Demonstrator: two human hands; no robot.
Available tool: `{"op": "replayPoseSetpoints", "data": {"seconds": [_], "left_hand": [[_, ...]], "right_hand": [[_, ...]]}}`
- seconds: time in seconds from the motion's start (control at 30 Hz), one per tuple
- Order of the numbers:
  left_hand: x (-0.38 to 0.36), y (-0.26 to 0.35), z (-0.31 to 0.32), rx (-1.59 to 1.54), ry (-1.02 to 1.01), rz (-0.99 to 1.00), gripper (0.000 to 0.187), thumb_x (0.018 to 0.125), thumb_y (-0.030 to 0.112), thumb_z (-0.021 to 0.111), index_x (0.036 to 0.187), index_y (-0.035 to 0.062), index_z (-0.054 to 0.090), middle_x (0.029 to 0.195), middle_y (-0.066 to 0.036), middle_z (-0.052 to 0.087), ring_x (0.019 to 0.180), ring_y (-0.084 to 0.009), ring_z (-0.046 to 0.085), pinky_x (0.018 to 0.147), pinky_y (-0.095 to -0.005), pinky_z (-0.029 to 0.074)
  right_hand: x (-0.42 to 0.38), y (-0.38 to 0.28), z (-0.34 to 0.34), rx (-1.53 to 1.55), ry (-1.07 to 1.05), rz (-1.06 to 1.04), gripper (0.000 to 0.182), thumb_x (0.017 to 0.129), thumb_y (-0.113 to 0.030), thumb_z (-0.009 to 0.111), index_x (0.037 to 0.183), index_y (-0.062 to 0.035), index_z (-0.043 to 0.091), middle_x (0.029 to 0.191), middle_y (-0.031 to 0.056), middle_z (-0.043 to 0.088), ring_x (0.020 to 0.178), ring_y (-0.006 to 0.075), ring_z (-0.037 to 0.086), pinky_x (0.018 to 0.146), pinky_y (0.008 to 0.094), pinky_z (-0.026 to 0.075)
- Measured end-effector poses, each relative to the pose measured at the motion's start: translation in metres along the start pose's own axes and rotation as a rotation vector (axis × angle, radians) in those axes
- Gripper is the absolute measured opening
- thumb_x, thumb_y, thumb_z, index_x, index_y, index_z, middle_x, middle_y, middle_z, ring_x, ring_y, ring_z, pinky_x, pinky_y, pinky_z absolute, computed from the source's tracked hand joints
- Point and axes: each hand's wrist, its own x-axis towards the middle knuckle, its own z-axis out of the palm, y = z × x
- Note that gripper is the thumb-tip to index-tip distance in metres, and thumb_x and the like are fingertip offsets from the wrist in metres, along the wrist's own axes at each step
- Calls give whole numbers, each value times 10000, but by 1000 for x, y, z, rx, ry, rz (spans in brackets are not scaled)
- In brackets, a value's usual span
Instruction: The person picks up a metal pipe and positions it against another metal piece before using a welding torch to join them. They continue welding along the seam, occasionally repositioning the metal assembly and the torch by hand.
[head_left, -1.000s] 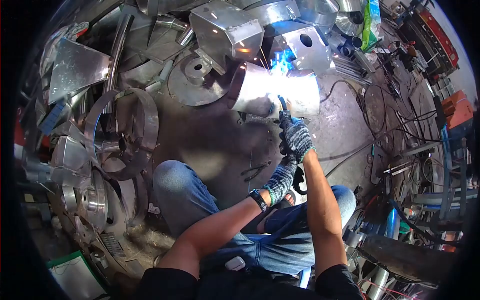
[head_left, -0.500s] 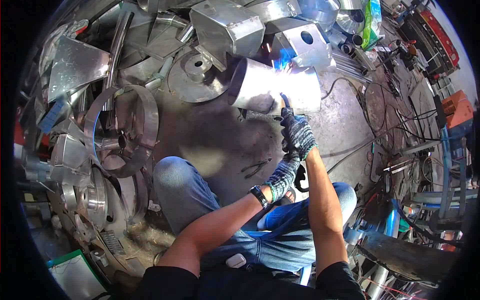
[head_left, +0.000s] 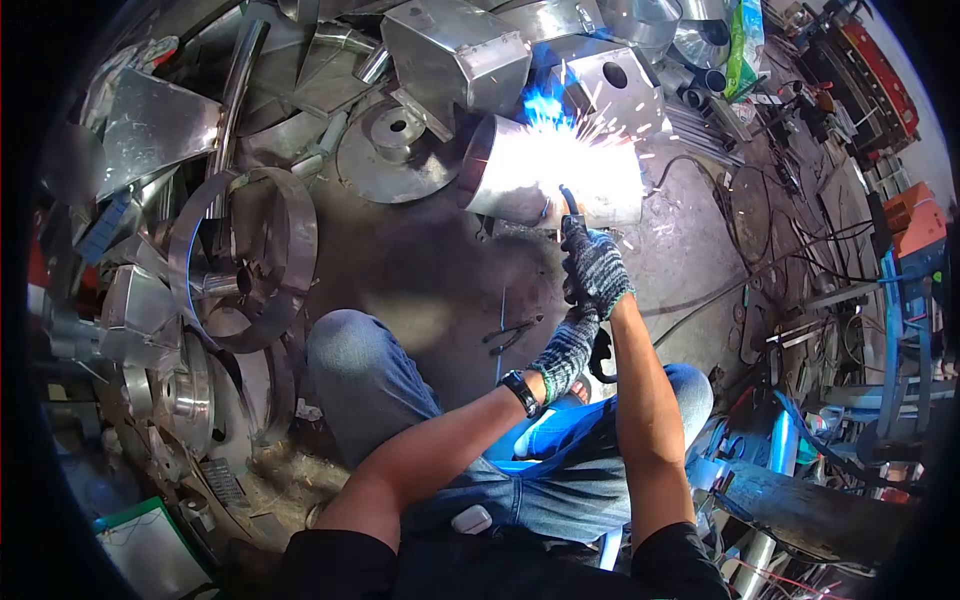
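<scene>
A metal cylinder (head_left: 505, 180) lies on its side in front of me, its right part washed out by a white arc glare with blue light and sparks. My right hand (head_left: 602, 272), in a grey knitted glove, is closed round the handle of a welding torch (head_left: 572, 204), whose curved neck points at the cylinder. Just below it, my gloved left hand (head_left: 568, 352) is closed at the lower end of the handle, against the right hand. Its fingers are partly hidden. The torch tip is lost in the glare.
Pliers (head_left: 510, 334) lie on the floor before my knees. A large metal ring (head_left: 300, 235) stands at the left. A round metal disc (head_left: 375, 172) and a box-shaped sheet-metal part (head_left: 455, 60) are behind the cylinder. Cables (head_left: 735, 262) run along the right.
The glare has grown brighter and wider, with many more sparks flying to the upper right. Both hands and the torch stay almost in place.
</scene>
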Motion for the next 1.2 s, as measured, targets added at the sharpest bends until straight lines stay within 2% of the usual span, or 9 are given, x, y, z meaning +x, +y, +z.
{"op": "replayPoseSetpoints", "data": {"seconds": [0.07,0.13,0.27,0.33,0.43,0.63,0.67,0.9,1.2], "left_hand": [[5,-6,-2,75,-7,116,553,1162,526,379,1103,43,641,866,-49,686,758,-158,635,668,-321,510],[3,-5,-2,68,-9,87,552,1163,523,380,1104,39,639,860,-49,688,753,-162,634,670,-324,512],[2,-3,-1,3,-34,53,514,1171,475,392,1100,34,646,850,-62,696,753,-176,638,681,-338,516],[4,-2,-2,113,21,62,493,1173,450,397,1095,35,652,858,-71,699,768,-178,643,687,-344,519],[7,-6,-3,165,83,86,453,1177,393,404,1083,36,667,878,-96,712,784,-190,657,685,-360,521],[-2,3,0,18,0,-12,478,1161,465,434,1100,43,649,866,-70,690,789,-181,654,663,-363,538],[-2,0,0,17,-2,-13,478,1161,465,434,1100,43,649,866,-70,690,789,-181,654,663,-363,538],[0,-1,-1,-192,-78,-85,494,1147,520,442,1112,64,629,873,-27,642,807,-170,658,679,-332,554],[0,-5,2,-201,-45,-111,511,1160,491,417,1073,44,650,882,-67,692,779,-178,675,680,-323,559]], "right_hand": [[-2,-2,1,68,-18,234,675,1044,-662,547,973,0,656,650,60,553,460,203,551,426,379,460],[11,39,0,-87,19,-162,648,1040,-650,566,998,-9,655,658,66,549,464,208,548,424,387,456],[13,46,3,-10,4,-159,619,1037,-632,590,999,-19,659,658,62,550,453,205,530,417,385,441],[-5,-26,2,196,59,395,606,1030,-629,610,992,-26,662,653,53,552,440,194,512,410,378,425],[-10,-41,2,166,103,437,614,1068,-601,561,1023,-19,752,695,119,665,580,240,635,552,398,500],[-13,-41,-3,-40,-91,372,418,1106,-372,556,1258,5,653,809,150,706,648,263,707,581,436,563],[-6,-16,-2,-386,-109,-102,414,1067,-209,577,1415,12,542,913,163,733,703,268,736,587,420,596],[8,35,-4,-498,-151,-175,734,901,-71,688,1564,25,388,1028,201,741,912,377,721,785,488,580],[-2,11,-3,-324,-149,27,635,964,-101,644,1556,-31,424,1024,203,736,789,391,716,710,499,574]]}}
